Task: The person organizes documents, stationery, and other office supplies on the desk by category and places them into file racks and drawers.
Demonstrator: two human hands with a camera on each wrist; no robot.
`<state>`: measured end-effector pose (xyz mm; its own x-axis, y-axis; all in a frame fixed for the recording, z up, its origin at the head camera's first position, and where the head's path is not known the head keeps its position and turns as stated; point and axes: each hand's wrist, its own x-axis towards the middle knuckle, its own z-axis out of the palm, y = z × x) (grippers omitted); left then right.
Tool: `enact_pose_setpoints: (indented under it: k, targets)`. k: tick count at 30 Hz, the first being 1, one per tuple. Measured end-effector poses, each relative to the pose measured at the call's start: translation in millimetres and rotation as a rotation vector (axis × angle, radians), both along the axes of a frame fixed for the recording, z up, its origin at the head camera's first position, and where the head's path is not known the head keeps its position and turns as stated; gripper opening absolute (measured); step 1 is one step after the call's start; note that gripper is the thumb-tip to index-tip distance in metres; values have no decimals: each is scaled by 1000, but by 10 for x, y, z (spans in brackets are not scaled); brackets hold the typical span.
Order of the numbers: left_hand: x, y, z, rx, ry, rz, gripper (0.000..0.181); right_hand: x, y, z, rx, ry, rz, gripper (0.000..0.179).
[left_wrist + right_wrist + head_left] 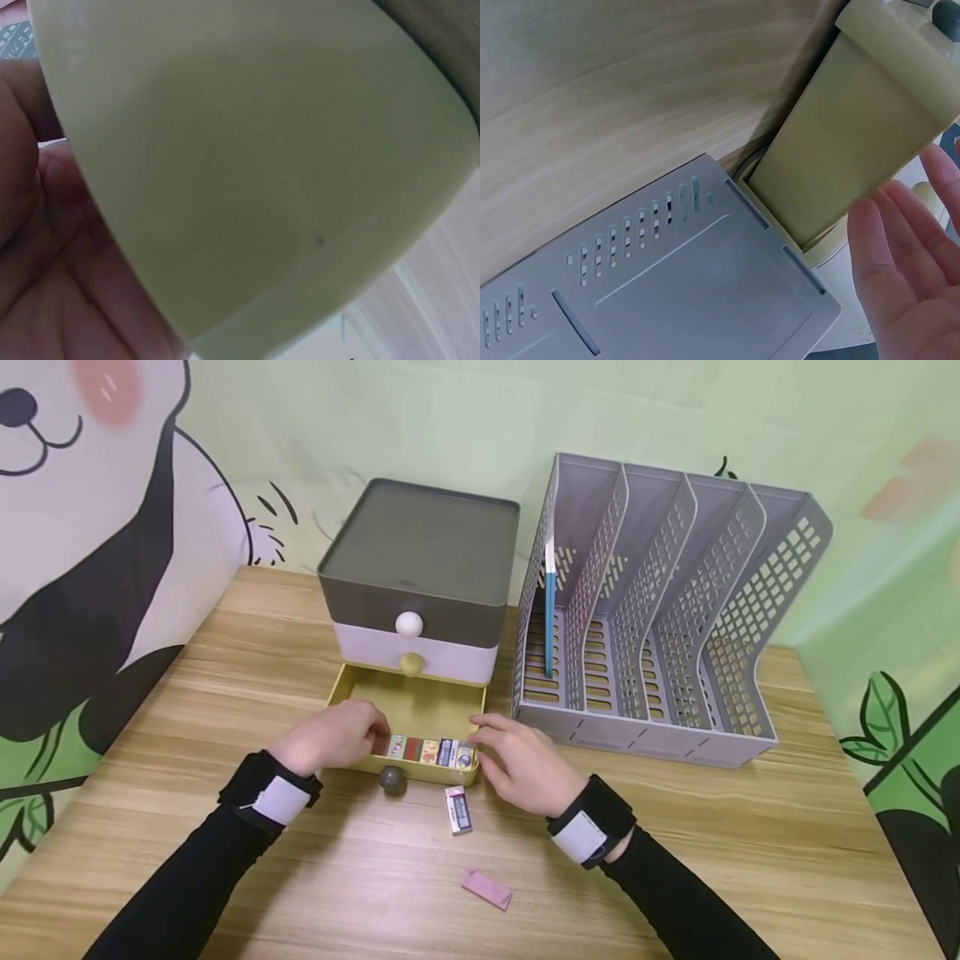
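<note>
A row of several small erasers [430, 752] in patterned sleeves stands along the front inside the pulled-out yellow drawer [420, 693]. My left hand [333, 735] reaches over the drawer's left wall, its fingertips down at the left end of the row; I cannot tell whether they pinch an eraser. In the left wrist view the drawer's outer wall [247, 187] covers most of the picture, with the palm beside it. My right hand [525, 762] is at the drawer's right wall, fingers loosely extended at the rim near the rightmost eraser. Its fingers [874, 247] hold nothing in the right wrist view.
An eraser in a printed sleeve [458, 810] and a pink eraser [487, 889] lie on the wooden table before the drawer. A grey knob [392, 779] juts from the drawer front. Above is the dark-topped drawer unit [427, 535]. A grey file rack [652, 727] stands right.
</note>
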<state>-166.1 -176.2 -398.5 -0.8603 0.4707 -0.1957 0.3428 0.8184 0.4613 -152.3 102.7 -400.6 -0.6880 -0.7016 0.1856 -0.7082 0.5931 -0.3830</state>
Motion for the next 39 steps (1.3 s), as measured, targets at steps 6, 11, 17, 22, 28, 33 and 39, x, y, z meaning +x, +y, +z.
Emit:
enact_pose_setpoints:
  k: [6,11,17,22,28,33,39]
  targets:
    - [47,15,-4,-28,39,15,24,21,26,7,-25,-3,5,28]
    - [149,60,36,-57,151,60,23,49,71,19,-55,19,3,27]
    - [292,167,100,10,335,31,19,113,146,-2,-70,27,0,23]
    - [393,303,91,99,467,-88,13,214,217,-53,-37,8,31,22]
    - [531,448,75,147,541,-231,17,363,292,-133,19,-5,109,29]
    - [631,550,73,154,479,-333,19,491,321,-162,118,-26,152,38]
    - [703,630,12,110,390,-391,12,628,316,-181,224,-87,187,46]
